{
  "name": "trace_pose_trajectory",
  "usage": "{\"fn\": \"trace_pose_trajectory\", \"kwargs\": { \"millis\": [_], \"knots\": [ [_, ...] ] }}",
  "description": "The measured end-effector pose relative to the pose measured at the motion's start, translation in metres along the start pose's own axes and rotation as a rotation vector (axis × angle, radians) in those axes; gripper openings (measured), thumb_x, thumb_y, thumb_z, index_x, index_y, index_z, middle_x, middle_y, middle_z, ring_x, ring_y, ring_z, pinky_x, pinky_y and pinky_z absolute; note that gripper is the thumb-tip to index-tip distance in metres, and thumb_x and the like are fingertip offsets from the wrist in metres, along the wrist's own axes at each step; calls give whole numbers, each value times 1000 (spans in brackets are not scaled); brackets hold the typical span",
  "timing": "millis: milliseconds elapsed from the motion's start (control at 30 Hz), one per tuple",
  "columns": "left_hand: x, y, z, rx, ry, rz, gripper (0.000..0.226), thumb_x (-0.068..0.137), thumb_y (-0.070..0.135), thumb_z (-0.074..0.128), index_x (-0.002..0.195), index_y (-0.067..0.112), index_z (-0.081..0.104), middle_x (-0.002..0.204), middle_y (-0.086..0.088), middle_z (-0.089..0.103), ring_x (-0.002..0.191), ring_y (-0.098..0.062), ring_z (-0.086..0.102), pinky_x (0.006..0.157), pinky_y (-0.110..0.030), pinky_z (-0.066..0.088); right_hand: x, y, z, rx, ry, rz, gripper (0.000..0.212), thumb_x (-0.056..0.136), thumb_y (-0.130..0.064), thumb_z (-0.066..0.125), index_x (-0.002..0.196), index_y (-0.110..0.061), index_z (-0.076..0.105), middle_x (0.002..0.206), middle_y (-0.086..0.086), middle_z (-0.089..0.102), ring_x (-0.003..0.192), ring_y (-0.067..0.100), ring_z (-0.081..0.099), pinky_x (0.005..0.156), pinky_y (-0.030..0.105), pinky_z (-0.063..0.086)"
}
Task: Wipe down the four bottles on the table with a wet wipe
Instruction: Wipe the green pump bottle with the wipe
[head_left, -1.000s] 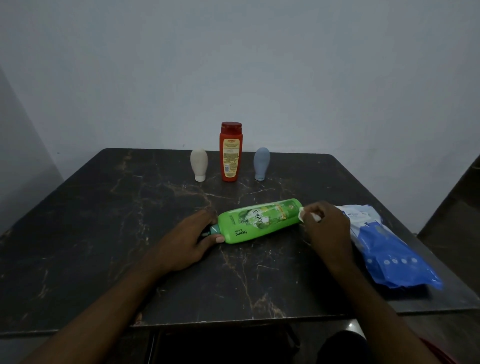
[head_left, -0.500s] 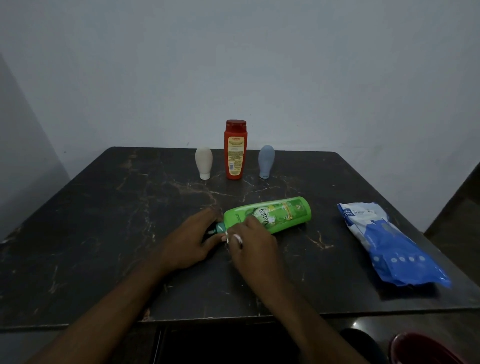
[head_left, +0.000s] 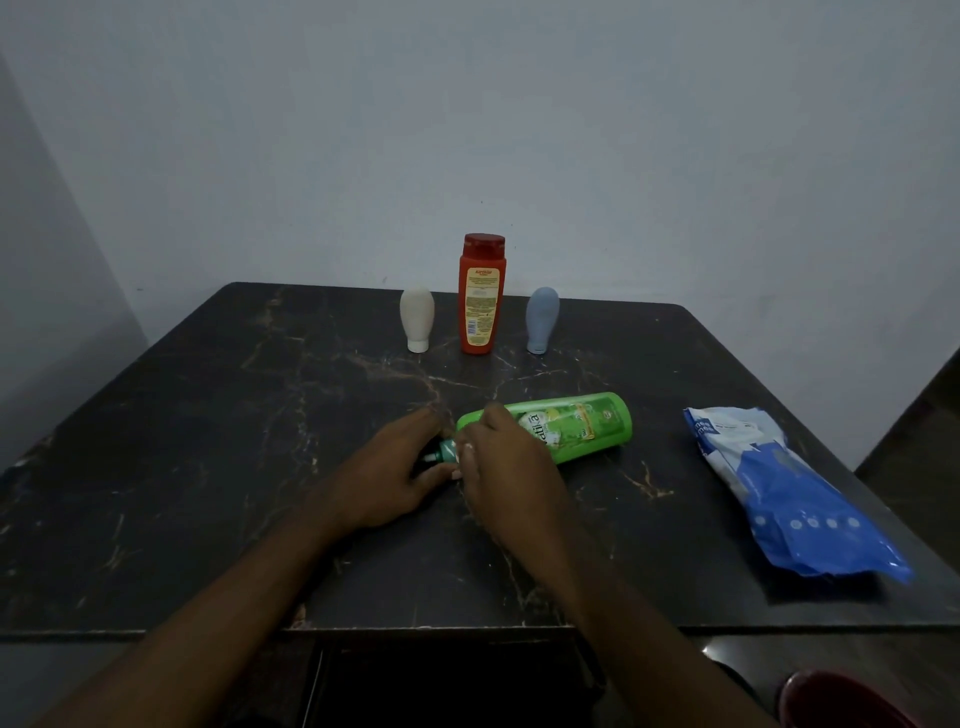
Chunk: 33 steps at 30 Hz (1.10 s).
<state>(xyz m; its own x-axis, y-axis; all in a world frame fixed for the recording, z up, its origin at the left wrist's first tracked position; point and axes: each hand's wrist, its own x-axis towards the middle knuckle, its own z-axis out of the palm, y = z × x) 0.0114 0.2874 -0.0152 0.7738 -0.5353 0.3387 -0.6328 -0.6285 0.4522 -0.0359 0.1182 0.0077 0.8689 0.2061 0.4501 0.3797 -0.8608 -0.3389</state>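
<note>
"On the table (head_left: 208, 467), where is the bottle that's being worked?"

"About the middle of it. I read the green bottle (head_left: 576, 426) lying on its side, cap end pointing left and base to the right."

"And the grip on each side?"

"From my screen, the left hand (head_left: 384, 478) has its grip closed round the teal cap end, thumb on the near side. The right hand (head_left: 504, 462) sits just beside it with fingers curled over the bottle's shoulder, its grip pinching a wet wipe (head_left: 467, 447) (only a sliver of white shows at the fingers)."

"The other three?"

"They stand upright in a row near the far edge: white bottle (head_left: 417, 319), orange bottle (head_left: 482, 306) between, blue-grey bottle (head_left: 542, 319), all well apart from both hands. I also see a blue-and-white wipes pack (head_left: 789, 488) lying flat toward the right edge."
</note>
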Motion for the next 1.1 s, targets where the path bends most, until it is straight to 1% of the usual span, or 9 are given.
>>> {"fn": "trace_pose_trajectory", "kwargs": {
  "millis": [167,267,400,533,600,700,833,967,1100],
  "knots": [
    [0,-1,1,-26,-3,-9,25,89,32,71,109,28,57,104,18,57,94,3,55,79,-15,46,7,-4,2,-8,-39,-19,15,90,-15,59,105,-15,61,110,0,47,84,16,56,72,29,47],
    [0,-4,1,-44,8,8,19,89,29,72,102,27,58,99,20,56,89,1,55,74,-12,44,-6,2,7,10,-49,-82,13,93,-14,54,104,-15,62,107,-1,46,80,15,54,71,30,49],
    [0,-4,2,-19,21,-2,21,87,27,74,98,30,55,95,21,55,87,3,54,70,-11,40,-4,4,7,-6,-39,-76,14,94,-18,52,101,-17,64,104,-1,48,77,14,55,67,28,47],
    [0,-5,3,-46,13,-17,30,85,29,75,111,29,59,106,17,60,94,1,58,80,-22,50,14,-4,5,-6,-36,-40,7,90,-16,59,96,-17,62,101,-1,46,76,14,53,66,27,44],
    [0,-5,3,-56,14,-6,28,85,29,75,109,26,60,106,15,62,94,-1,59,80,-25,51,12,-3,5,0,-61,-55,8,90,-14,59,97,-16,61,103,-1,46,78,15,54,68,28,46],
    [0,-4,2,-56,37,24,20,86,28,74,96,25,57,95,17,59,87,1,57,73,-16,46,-5,2,8,-7,-78,-112,14,91,-12,55,102,-15,62,104,0,48,81,16,54,69,30,46],
    [-1,-1,2,-5,43,-10,36,85,27,78,90,43,46,90,25,52,86,8,53,67,-8,38,-6,8,8,-9,-20,-67,18,95,-19,51,105,-17,65,107,-1,51,81,14,56,73,30,51],
    [-2,0,1,-5,28,-23,37,85,31,78,94,46,45,92,27,52,88,7,54,68,-8,39,1,5,4,-11,17,4,18,91,-20,58,107,-16,64,112,1,50,86,16,58,75,32,51],
    [-1,-2,2,-6,48,8,35,84,29,79,97,39,48,92,28,51,88,11,52,70,-4,38,-20,9,6,-17,-9,-78,12,93,-19,55,99,-15,65,100,-1,50,79,14,54,67,28,47]
  ]
}}
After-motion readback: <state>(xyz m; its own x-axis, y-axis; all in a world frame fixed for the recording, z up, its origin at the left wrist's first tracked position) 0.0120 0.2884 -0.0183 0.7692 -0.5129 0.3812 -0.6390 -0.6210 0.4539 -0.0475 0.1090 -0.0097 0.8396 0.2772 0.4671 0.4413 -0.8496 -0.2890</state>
